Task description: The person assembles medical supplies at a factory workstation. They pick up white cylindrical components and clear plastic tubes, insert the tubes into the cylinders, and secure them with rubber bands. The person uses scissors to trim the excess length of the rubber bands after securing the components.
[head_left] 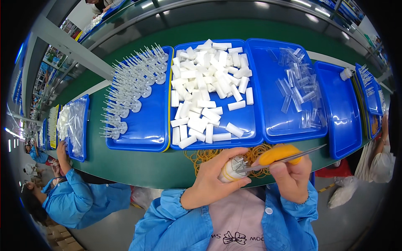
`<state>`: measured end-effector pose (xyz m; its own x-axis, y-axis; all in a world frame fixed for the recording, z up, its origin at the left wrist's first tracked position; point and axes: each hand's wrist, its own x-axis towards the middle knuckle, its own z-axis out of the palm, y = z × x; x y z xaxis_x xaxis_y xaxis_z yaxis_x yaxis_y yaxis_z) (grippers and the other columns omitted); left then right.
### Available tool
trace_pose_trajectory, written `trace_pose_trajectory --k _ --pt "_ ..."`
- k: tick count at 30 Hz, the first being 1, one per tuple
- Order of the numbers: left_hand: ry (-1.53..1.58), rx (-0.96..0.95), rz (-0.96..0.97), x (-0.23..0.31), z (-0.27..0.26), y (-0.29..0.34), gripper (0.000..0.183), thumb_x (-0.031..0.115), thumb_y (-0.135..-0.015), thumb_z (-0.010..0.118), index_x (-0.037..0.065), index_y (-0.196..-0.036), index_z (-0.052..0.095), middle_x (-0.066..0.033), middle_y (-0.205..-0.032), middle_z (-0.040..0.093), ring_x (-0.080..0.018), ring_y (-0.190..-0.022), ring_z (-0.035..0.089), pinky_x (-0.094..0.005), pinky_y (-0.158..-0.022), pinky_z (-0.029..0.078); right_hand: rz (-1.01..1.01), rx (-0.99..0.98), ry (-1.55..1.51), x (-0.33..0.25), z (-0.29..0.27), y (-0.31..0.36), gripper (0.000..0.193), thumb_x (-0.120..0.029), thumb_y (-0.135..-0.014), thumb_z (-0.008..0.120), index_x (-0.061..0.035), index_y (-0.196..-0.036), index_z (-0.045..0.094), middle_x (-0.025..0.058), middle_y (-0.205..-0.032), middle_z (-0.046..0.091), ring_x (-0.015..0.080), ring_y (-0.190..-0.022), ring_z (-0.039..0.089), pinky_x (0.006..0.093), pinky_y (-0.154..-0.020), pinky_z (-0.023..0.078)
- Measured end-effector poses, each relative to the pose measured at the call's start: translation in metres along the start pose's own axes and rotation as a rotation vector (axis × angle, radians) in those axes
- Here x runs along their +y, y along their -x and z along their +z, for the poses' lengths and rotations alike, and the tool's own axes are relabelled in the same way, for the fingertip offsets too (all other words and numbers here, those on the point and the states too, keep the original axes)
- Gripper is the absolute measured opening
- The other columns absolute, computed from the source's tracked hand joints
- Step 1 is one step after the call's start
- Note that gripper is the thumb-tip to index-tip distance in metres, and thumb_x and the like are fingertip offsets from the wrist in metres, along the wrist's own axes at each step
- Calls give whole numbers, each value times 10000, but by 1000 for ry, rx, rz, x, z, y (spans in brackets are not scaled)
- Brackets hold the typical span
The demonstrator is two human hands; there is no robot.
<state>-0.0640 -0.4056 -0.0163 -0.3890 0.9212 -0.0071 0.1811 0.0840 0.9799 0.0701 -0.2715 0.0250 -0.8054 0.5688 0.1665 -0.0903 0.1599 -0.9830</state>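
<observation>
My left hand (215,178) is closed around a short white cylinder (228,173) with a yellowish rubber band around it. Thin white prongs and dark lines show on the cylinder's upper end. My right hand (291,171) pinches a pair of metal tweezers (307,152), their tip at the prongs. An orange-yellow cover, apparently a finger cot (278,154), sits on a right-hand finger. Beneath and beside both hands lies a heap of yellow-brown rubber bands (259,155) on the green table.
Blue trays stand in a row beyond my hands: one with white pronged parts (134,83), one with white foam-like blocks (205,88), one with clear tubes (297,85). Farther right, another blue tray (343,117) holds one small assembly (346,74). A co-worker (79,192) sits at left.
</observation>
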Motion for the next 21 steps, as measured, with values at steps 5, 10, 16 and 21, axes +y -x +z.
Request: trace_pose_trajectory --k 5,10,16,21 --pt "-95 27 63 -3 2 -3 609 107 -662 817 49 -1198 535 -110 -1095 609 -197 -972 619 -297 -823 490 -6 43 33 7 4 1 136 -88 -837 596 17 -900 656 108 -828 669 213 -724 641 288 -667 487" --pt "-195 35 84 -3 6 -2 577 112 -663 793 73 -1182 544 -125 -1046 629 -273 -909 640 -328 -764 511 -121 -10 211 10 0 3 93 -55 -807 619 9 -868 647 131 -788 650 240 -653 625 300 -571 469" --pt "-146 32 92 -10 8 -4 550 121 -681 782 82 -1172 539 -116 -1028 631 -269 -884 645 -330 -759 510 -107 -14 195 12 1 4 107 -60 -835 605 35 -876 630 139 -776 643 221 -633 614 285 -557 468" --pt "4 -50 -50 -1 0 -8 518 129 -708 772 76 -1165 535 -86 -1074 616 -200 -937 619 -295 -813 478 16 97 -198 15 -9 6 186 -113 -918 527 59 -939 594 130 -817 649 136 -707 612 251 -631 498"
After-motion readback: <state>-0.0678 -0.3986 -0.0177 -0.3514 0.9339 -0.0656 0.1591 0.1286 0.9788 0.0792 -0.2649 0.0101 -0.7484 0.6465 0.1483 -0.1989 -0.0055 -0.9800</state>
